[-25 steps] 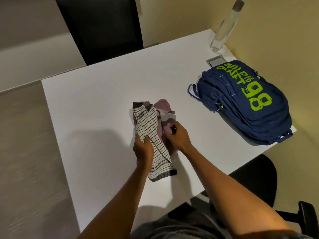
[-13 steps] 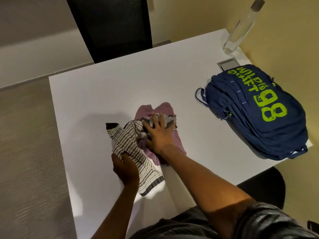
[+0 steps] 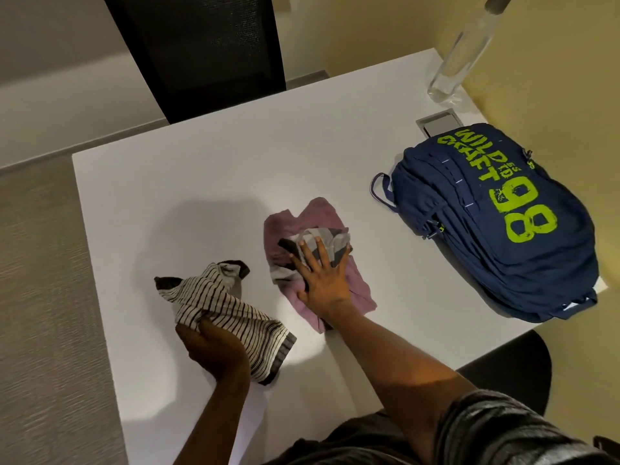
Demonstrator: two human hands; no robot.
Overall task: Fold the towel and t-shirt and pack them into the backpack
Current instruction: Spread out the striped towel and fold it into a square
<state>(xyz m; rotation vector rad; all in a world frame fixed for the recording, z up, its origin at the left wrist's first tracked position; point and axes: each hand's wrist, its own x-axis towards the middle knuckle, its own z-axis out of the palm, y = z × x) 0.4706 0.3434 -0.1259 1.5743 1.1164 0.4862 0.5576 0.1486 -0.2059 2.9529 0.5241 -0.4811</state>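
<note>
Left hand (image 3: 214, 350): fingers curled tight round a bunch of the striped towel (image 3: 228, 307), the rest trailing crumpled on the table (image 3: 201, 169) just beyond my knuckles.

Right hand (image 3: 323, 283): flat, fingers (image 3: 320, 255) spread and straight, pressing down on the mauve t-shirt (image 3: 318, 213), which lies heaped under my palm and past my fingertips.

Both cloths look light and limp, with no stiffness. They will sag and unfold if held at one point. Judgement: better to take the towel by two corners of its dark hem, and the shirt at the shoulders.

Backpack (image 3: 496, 236): well off to the right of my right hand, lying flat, printed side up. I can make out no opening (zip state unclear), so its contents are hidden. Neither cloth is in it yet.
</note>
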